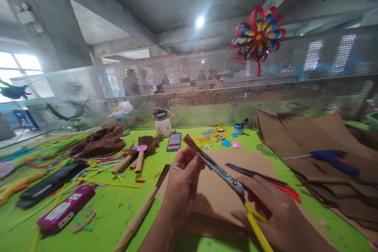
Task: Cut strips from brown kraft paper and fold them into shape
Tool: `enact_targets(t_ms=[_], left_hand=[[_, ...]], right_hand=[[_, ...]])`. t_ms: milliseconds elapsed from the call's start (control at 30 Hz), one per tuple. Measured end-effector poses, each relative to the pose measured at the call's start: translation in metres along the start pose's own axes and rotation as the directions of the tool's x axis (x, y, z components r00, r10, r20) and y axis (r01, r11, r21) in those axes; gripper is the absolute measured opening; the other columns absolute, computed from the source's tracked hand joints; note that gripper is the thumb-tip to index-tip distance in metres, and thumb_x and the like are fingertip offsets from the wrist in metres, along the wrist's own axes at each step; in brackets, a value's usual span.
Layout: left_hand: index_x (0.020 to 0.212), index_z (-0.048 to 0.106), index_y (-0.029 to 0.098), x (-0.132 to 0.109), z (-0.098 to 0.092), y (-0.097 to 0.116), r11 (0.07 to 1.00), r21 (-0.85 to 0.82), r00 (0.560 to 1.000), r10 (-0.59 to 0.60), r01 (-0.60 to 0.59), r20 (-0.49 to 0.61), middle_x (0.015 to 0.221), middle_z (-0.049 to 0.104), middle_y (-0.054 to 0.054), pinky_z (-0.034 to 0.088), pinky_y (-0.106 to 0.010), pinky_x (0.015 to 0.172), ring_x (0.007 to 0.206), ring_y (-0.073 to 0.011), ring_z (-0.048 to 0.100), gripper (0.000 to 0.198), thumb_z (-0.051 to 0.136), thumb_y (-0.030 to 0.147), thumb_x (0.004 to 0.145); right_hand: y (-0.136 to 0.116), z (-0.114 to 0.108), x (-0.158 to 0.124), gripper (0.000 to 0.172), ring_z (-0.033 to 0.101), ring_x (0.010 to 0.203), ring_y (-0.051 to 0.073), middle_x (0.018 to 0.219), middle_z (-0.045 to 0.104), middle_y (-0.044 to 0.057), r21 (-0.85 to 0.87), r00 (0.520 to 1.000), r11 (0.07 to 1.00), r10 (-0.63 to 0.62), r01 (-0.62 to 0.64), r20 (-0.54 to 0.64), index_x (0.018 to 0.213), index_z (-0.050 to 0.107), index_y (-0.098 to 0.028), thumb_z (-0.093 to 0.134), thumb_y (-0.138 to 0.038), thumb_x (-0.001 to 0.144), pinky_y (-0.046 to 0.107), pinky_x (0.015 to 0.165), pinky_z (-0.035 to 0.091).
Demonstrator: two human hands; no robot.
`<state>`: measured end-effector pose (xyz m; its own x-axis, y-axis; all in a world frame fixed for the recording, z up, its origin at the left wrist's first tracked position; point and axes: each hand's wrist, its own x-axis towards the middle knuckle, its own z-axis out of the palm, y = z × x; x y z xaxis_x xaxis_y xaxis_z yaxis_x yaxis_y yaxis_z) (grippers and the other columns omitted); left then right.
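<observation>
My left hand pinches a narrow folded piece of brown paper between thumb and fingers. Yellow-handled scissors are gripped in my right hand, their metal blades lying along the paper and pointing up to the left. Whether the blades are cutting into it I cannot tell. Under both hands is a flat sheet of brown paper. On this sheet, beside my right hand, lies a black-bladed tool with a red handle. A rolled paper tube with a dark fringed end is left of my left wrist.
Right, a blue glue gun lies on stacked brown paper. A phone, a jar and a small paint pot stand behind. Left are paper fans, a purple box and colourful strips. A mesh screen closes the back.
</observation>
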<state>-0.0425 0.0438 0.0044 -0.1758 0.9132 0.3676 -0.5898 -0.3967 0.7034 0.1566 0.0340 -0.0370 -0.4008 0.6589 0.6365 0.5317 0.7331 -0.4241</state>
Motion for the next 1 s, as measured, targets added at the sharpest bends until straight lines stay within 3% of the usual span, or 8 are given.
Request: enact_targets(t_ms=[500,833,1000], left_hand=[[0.085,0.068,0.016,0.003,-0.003,-0.001,0.999,0.026,1.000,-0.019,0.018,0.016,0.077,0.059,0.000,0.043,-0.022,0.070,0.072,-0.0085,0.052,0.011,0.071,0.016,0.075],[0.084,0.065,0.016,0.000,-0.001,0.000,0.999,0.030,0.999,-0.040,0.040,0.019,0.077,0.058,0.001,0.041,-0.020,0.063,0.067,-0.0074,0.049,0.010,0.070,0.014,0.076],[0.083,0.065,0.015,0.000,0.002,0.001,0.999,0.026,0.999,-0.030,0.030,0.012,0.076,0.058,0.000,0.040,-0.020,0.061,0.066,-0.0074,0.049,0.011,0.071,0.015,0.074]], right_hand=[[0.004,0.001,0.004,0.040,0.054,0.047,0.009,0.063,0.054,-0.003,-0.109,0.982,0.980,-0.173,0.164,-0.080,0.110,0.055,-0.018,0.067,-0.039,0.078,0.017,0.043,0.047],[0.012,0.011,-0.001,0.034,0.061,0.056,0.013,0.072,0.063,0.002,-0.127,0.983,0.980,-0.164,0.154,-0.078,0.109,0.055,-0.018,0.063,-0.036,0.081,0.019,0.047,0.049],[0.006,0.007,0.000,0.029,0.059,0.054,0.013,0.068,0.062,0.000,-0.085,0.994,0.992,-0.095,0.090,-0.054,0.104,0.059,-0.021,0.063,-0.035,0.080,0.021,0.051,0.051]])
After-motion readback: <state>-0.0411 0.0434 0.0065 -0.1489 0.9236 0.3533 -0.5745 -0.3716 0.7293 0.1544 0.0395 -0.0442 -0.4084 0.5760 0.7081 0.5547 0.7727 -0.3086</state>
